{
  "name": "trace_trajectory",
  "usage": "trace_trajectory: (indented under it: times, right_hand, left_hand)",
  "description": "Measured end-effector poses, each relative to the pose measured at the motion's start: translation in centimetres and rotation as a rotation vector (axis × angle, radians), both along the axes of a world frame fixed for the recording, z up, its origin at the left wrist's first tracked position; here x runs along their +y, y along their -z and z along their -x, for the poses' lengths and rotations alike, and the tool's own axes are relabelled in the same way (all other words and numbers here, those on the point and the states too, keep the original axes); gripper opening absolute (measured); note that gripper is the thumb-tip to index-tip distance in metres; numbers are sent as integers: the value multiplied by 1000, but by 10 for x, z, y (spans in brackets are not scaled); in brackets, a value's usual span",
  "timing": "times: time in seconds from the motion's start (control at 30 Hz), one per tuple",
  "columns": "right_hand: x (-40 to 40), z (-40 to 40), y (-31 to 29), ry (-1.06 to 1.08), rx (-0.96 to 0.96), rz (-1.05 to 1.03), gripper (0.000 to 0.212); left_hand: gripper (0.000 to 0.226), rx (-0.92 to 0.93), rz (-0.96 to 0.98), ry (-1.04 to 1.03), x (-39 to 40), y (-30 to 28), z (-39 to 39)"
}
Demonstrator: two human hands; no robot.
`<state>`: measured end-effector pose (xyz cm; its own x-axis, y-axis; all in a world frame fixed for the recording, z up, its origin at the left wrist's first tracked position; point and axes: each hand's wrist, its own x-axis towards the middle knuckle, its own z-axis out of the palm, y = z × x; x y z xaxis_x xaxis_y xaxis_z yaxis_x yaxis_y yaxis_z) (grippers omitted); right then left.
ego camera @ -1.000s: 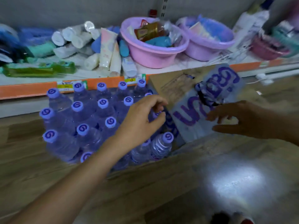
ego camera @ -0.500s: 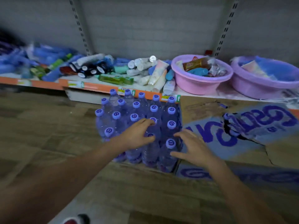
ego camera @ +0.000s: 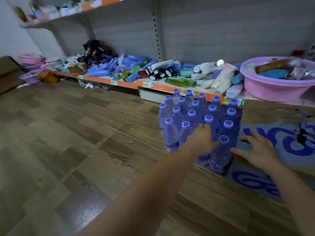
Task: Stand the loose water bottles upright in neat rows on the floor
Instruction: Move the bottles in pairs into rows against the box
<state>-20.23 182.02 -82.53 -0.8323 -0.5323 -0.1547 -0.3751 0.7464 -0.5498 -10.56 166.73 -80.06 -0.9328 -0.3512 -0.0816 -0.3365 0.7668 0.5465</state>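
Several clear water bottles (ego camera: 196, 120) with purple caps stand upright in tight rows on the wooden floor, right of centre, in front of the low shelf. My left hand (ego camera: 202, 141) rests on top of the near bottles, fingers curled over a cap; whether it grips one I cannot tell. My right hand (ego camera: 255, 149) hovers with spread fingers just right of the nearest bottle (ego camera: 223, 150), over the flattened carton, holding nothing.
A flattened cardboard carton (ego camera: 276, 143) with purple lettering lies on the floor to the right of the bottles. Behind runs a low shelf (ego camera: 153, 85) with an orange edge, piled with tubes and bottles, and a pink basin (ego camera: 272, 84). Wooden floor (ego camera: 76, 142) stretches left.
The view has swung left and pulled back, so the bottles now sit further right. My right hand left the carton flap and came beside the bottles; my left hand stayed on their tops.
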Motion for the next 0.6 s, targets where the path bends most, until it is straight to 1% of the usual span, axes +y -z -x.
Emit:
trace_trajectory:
  times: [0.07, 0.13, 0.2, 0.27, 0.3, 0.37, 0.43, 0.5, 0.53, 0.6]
  right_hand:
    - [13, -4, 1, 5, -27, -7, 62]
    - [25, -12, 5, 18, -43, 15, 59]
    - [27, -14, 8, 17, 14, 1, 58]
    - [21, -14, 6, 20, 71, -39, 63]
    - [15, -14, 6, 9, 100, -80, 66]
    - [1, -16, 7, -1, 149, -162, 69]
    - [-13, -23, 11, 58, 167, -192, 68]
    - [-23, -31, 19, 115, 214, -232, 65]
    - [-27, -34, 23, 131, 256, -264, 65]
    - [-33, -38, 29, 170, 328, -293, 63]
  left_hand:
    - [55, 93, -39, -45, 14, 16, -3]
    - [62, 109, -16, 6, 20, 31, -10]
    - [64, 120, 80, 70, 7, 44, -12]
    - [68, 119, 205, 140, -14, 54, -10]
    - [70, 120, 227, 154, -24, 57, -10]
    - [74, 159, 161, 92, -36, 59, -7]
    - [71, 213, -23, -43, -39, 58, -3]
    - [64, 208, -217, -107, -38, 59, 2]
    - [59, 184, -264, -112, -38, 60, 4]
    - [53, 153, -282, -111, -41, 60, 11]
